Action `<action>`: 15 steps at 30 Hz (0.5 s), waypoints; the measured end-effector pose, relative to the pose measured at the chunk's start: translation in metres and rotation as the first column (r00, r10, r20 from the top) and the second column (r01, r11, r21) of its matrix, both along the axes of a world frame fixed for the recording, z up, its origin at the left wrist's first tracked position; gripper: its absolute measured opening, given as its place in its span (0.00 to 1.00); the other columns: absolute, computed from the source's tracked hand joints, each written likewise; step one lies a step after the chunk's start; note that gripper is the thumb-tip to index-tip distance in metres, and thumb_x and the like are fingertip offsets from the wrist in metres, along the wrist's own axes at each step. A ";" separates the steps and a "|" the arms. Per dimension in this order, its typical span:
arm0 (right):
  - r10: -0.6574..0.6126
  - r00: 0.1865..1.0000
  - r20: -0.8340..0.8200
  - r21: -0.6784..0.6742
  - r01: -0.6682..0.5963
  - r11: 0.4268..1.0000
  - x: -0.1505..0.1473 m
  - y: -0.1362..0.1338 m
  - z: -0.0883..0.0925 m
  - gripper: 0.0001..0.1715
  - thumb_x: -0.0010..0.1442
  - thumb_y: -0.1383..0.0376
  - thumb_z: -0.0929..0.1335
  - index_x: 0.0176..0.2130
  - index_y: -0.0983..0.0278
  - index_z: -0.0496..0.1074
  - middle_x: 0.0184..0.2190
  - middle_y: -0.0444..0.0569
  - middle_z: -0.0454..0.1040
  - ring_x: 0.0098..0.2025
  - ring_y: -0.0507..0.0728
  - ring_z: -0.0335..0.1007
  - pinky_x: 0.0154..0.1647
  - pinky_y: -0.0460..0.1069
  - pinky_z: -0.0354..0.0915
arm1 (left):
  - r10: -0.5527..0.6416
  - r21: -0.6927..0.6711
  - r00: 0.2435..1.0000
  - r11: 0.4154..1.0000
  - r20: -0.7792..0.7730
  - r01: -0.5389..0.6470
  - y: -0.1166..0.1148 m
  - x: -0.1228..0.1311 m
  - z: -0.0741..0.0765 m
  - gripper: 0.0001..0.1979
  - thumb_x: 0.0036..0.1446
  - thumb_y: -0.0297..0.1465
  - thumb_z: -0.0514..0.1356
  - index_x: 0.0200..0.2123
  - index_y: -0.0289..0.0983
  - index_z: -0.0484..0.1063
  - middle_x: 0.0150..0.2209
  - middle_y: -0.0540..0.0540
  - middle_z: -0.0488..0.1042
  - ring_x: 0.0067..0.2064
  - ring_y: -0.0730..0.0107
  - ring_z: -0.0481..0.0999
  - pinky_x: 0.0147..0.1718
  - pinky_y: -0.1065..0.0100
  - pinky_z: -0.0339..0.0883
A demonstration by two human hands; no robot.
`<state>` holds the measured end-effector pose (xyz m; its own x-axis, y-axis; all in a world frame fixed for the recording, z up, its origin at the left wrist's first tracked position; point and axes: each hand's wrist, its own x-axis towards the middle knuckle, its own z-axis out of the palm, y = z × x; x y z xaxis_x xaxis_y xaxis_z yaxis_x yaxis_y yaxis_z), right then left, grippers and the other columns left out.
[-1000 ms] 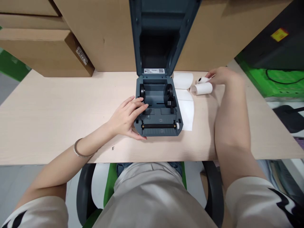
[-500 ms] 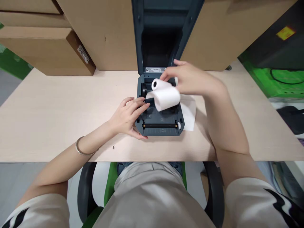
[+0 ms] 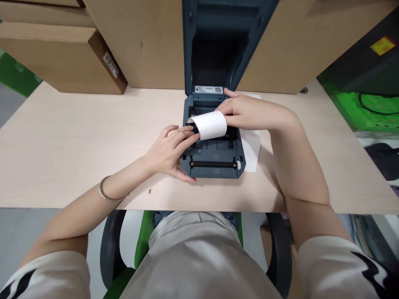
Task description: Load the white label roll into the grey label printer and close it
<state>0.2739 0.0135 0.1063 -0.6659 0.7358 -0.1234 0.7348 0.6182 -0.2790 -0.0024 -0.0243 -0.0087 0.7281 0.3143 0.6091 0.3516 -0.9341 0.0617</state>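
A dark blue-grey label printer (image 3: 215,170) lies in front of me with its lid (image 3: 188,54) raised. A white paper roll (image 3: 210,126) is inside its bay, tilted slightly, with a loose curl of paper bulging toward me. My right hand (image 3: 241,110) is closed on the roll's right end, its fingertips partly hidden behind the paper. With its fingers over the left wall and its thumb at the front corner, my left hand (image 3: 174,149) grips the printer. Its fingertips reach the left roll holder, beside the roll's left end. Across the front runs a black roller (image 3: 213,164).
A white sheet (image 3: 252,149) lies partly under the printer's right side. Cardboard boxes (image 3: 62,58) stand at the back left, and a large cardboard panel (image 3: 149,50) rises behind the printer. The table's near edge (image 3: 199,211) is close to my body.
My right hand has lowered the paper roll into the printer's bay, and the roll's core end no longer shows. My left hand stays on the printer's left side.
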 end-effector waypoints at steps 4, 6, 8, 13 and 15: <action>-0.123 0.949 -0.290 -0.284 0.037 0.958 0.009 -0.011 0.020 0.29 0.75 0.55 0.55 0.35 0.63 0.77 0.38 0.46 0.81 0.45 0.55 0.75 0.66 0.58 0.66 | 0.014 -0.010 1.000 1.000 -0.012 -0.014 0.000 0.000 0.000 0.65 0.47 0.75 0.59 0.76 0.38 0.53 0.61 0.32 0.77 0.64 0.39 0.76 0.64 0.45 0.61; -0.166 0.910 -0.380 -0.417 -0.009 0.909 0.010 -0.019 0.029 0.30 0.75 0.51 0.56 0.40 0.64 0.78 0.44 0.46 0.82 0.48 0.54 0.74 0.62 0.53 0.67 | 0.037 -0.047 0.999 0.998 -0.025 -0.039 -0.001 -0.001 0.000 0.66 0.45 0.77 0.58 0.74 0.37 0.56 0.61 0.32 0.77 0.64 0.38 0.76 0.65 0.44 0.61; -0.156 0.912 -0.379 -0.485 -0.052 0.873 0.009 -0.027 0.038 0.28 0.74 0.48 0.59 0.41 0.63 0.78 0.45 0.45 0.83 0.44 0.52 0.74 0.56 0.50 0.68 | 0.065 -0.086 0.997 0.994 -0.041 -0.068 -0.001 -0.001 0.000 0.67 0.43 0.78 0.58 0.73 0.37 0.58 0.61 0.31 0.77 0.63 0.38 0.76 0.65 0.43 0.60; -0.048 0.997 -0.066 -0.406 0.017 0.914 0.003 -0.054 0.043 0.33 0.69 0.39 0.64 0.29 0.61 0.75 0.27 0.46 0.75 0.32 0.56 0.71 0.34 0.51 0.66 | 0.066 -0.096 0.997 0.993 -0.031 -0.068 -0.002 -0.002 0.000 0.66 0.44 0.76 0.60 0.73 0.36 0.58 0.63 0.31 0.76 0.64 0.38 0.76 0.65 0.43 0.60; 0.087 0.996 0.016 -0.248 -0.080 0.966 0.000 -0.071 0.034 0.23 0.71 0.48 0.67 0.36 0.61 0.80 0.31 0.46 0.79 0.36 0.58 0.76 0.39 0.52 0.70 | 0.065 -0.108 0.997 0.992 -0.039 -0.069 -0.002 -0.003 -0.001 0.66 0.44 0.76 0.61 0.73 0.37 0.58 0.63 0.31 0.76 0.65 0.38 0.75 0.66 0.43 0.59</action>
